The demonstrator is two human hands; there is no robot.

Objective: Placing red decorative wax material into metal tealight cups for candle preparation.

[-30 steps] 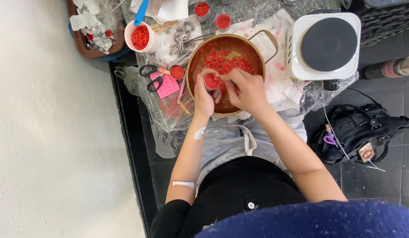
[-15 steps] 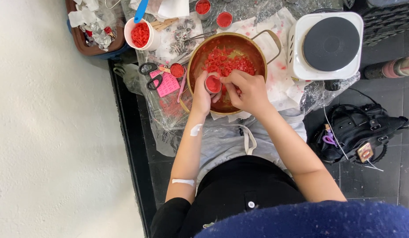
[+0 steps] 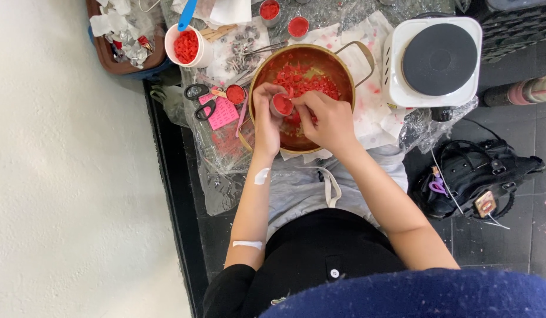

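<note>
**Q:** Since the earlier frame, what's moved?

**A:** Both hands have shifted a bit up and left over the brass pot point(image 3: 343, 68). Small tin point(image 3: 281, 104) has gone with them and now sits nearer the pot's left rim. Everything else has stayed put.

**Q:** Left hand, what's it doing?

**A:** Left hand point(image 3: 265, 121) is clenched round the small tin, fingers curled behind it, thumb side toward the pot centre. Tin is round, filled w/ red wax, held above the pot's inside, open end tilted toward the camera.

**Q:** And the right?

**A:** Right hand point(image 3: 326, 121) is curled, fingertips pressed at the tin's rim. Can't tell if it pinches anything; fingertips hide that spot.

**Q:** What's in the pot?

**A:** Red wax chunks point(image 3: 305, 81) heaped at the far side; inner wall smeared red.

**Q:** Around it?

**A:** White cup of red chunks point(image 3: 189, 46) w/ a blue handle sticking out, top left. Black scissors point(image 3: 200, 101) and a pink note point(image 3: 224, 113) left of the pot, another filled tin point(image 3: 236, 94) just beside them. White hotplate point(image 3: 435, 59) to the right, black bag point(image 3: 479, 176) on the dark floor below it.
</note>
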